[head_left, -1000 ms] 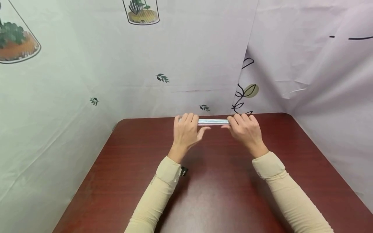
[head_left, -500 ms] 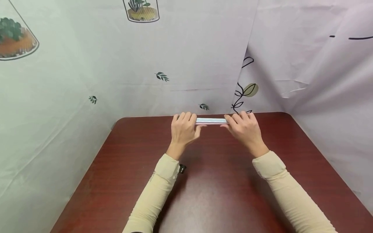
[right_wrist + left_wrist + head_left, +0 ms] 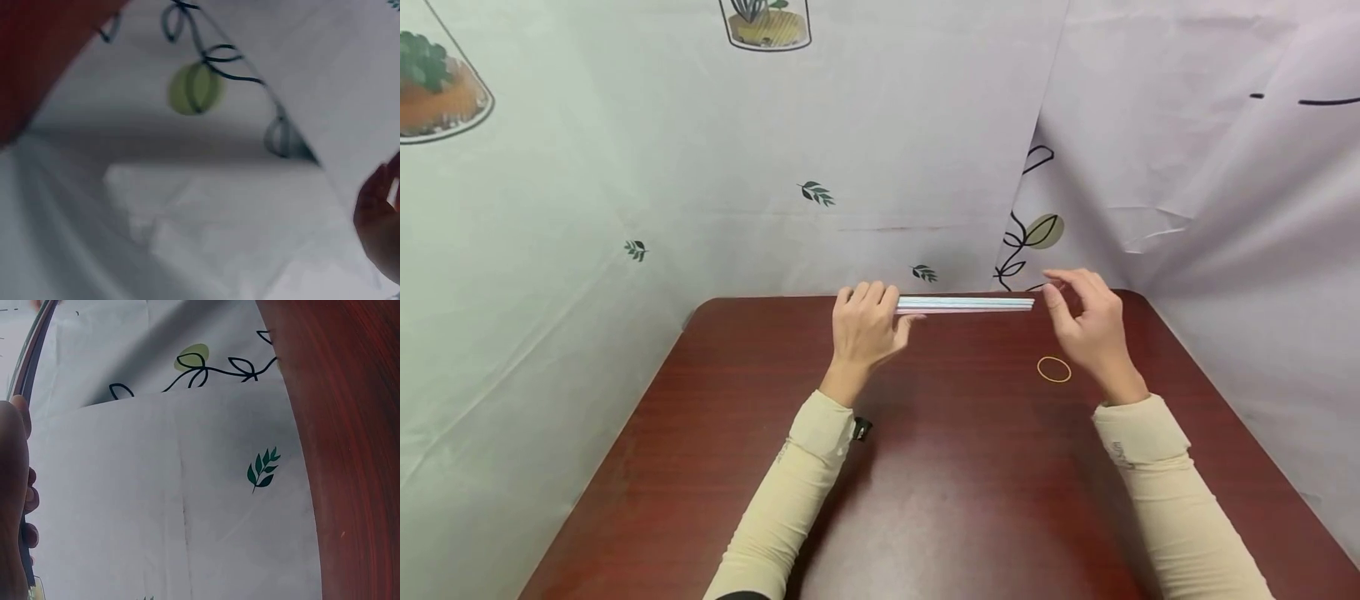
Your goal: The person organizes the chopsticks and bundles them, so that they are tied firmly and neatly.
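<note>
My left hand (image 3: 867, 327) grips one end of a narrow bundle of long, thin strips (image 3: 966, 304), white with pale blue and pink lines. It is held level above the far edge of the table, its free end pointing right. In the left wrist view, fingers wrap the bundle (image 3: 31, 356) at the left border. My right hand (image 3: 1088, 321) is just right of the free end, apart from it, thumb and fingers bent with nothing visible between them. A thin yellow rubber band (image 3: 1054, 369) shows as a ring below that hand, seemingly on the table.
The dark red wooden table (image 3: 955, 500) spreads beneath both arms. White curtain-like sheets (image 3: 880, 150) with printed leaves and plants enclose its back and sides. A small black object (image 3: 862, 429) sits at the left cuff.
My right hand has let go of the bundle's right end and moved right, uncovering that end. The yellow rubber band has come into view. My left hand has shifted slightly left, still gripping.
</note>
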Demonstrator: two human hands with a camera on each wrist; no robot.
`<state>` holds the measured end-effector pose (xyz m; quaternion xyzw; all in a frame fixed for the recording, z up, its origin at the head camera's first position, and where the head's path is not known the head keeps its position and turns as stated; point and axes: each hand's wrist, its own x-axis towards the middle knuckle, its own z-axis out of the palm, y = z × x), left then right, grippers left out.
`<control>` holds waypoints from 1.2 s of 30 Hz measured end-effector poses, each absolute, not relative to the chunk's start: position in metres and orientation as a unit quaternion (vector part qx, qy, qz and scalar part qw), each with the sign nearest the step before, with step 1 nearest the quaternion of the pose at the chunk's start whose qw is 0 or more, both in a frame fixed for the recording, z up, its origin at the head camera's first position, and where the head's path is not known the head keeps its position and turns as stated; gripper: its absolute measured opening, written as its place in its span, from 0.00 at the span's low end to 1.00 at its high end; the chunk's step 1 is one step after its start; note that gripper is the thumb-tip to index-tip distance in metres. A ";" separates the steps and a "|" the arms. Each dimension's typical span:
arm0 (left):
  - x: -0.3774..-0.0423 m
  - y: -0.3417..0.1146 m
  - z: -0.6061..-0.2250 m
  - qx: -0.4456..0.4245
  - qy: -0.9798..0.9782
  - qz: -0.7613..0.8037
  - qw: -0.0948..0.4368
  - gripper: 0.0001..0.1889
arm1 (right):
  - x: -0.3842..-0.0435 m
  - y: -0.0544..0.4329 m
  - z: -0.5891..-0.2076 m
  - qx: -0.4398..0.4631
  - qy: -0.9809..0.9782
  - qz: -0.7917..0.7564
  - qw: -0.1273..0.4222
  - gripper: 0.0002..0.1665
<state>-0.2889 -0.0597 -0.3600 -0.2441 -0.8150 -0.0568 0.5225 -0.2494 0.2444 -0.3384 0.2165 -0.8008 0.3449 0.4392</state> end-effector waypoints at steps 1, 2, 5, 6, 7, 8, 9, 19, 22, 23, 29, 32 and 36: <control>-0.289 -0.060 -0.360 -0.245 -0.815 -0.059 0.522 0.22 | -0.251 0.250 -0.342 0.191 -0.815 0.357 0.414 0.13; -0.289 -0.060 -0.359 -0.244 -0.815 -0.059 0.523 0.22 | -0.253 0.255 -0.346 0.165 -0.833 0.364 0.382 0.12; -0.290 -0.059 -0.358 -0.242 -0.813 -0.064 0.526 0.24 | -0.260 0.271 -0.364 0.087 -0.898 0.349 0.252 0.13; -0.291 -0.060 -0.357 -0.241 -0.813 -0.065 0.526 0.24 | -0.263 0.276 -0.371 0.065 -0.917 0.337 0.203 0.14; -0.291 -0.060 -0.356 -0.240 -0.813 -0.066 0.526 0.25 | -0.266 0.280 -0.379 0.046 -0.933 0.321 0.156 0.14; -0.291 -0.060 -0.355 -0.239 -0.813 -0.065 0.527 0.25 | -0.268 0.284 -0.387 0.030 -0.945 0.306 0.112 0.15; -0.291 -0.060 -0.355 -0.239 -0.814 -0.064 0.526 0.25 | -0.270 0.286 -0.394 0.017 -0.954 0.290 0.074 0.15; -0.289 -0.065 -0.355 -0.233 -0.823 -0.058 0.515 0.26 | -0.279 0.281 -0.434 -0.037 -0.975 0.196 -0.101 0.21; -0.288 -0.066 -0.355 -0.233 -0.820 -0.058 0.520 0.25 | -0.280 0.279 -0.435 -0.057 -0.975 0.186 -0.108 0.18; -0.288 -0.066 -0.355 -0.233 -0.819 -0.059 0.521 0.25 | -0.280 0.279 -0.435 -0.062 -0.974 0.186 -0.109 0.17; -0.286 -0.064 -0.355 -0.236 -0.814 -0.058 0.527 0.23 | -0.280 0.285 -0.435 -0.048 -0.971 0.212 -0.096 0.15; -0.286 -0.063 -0.356 -0.239 -0.809 -0.060 0.534 0.21 | -0.280 0.290 -0.436 -0.016 -0.947 0.316 -0.057 0.18; -0.286 -0.064 -0.356 -0.238 -0.807 -0.064 0.537 0.21 | -0.282 0.295 -0.435 0.004 -0.839 0.542 -0.043 0.15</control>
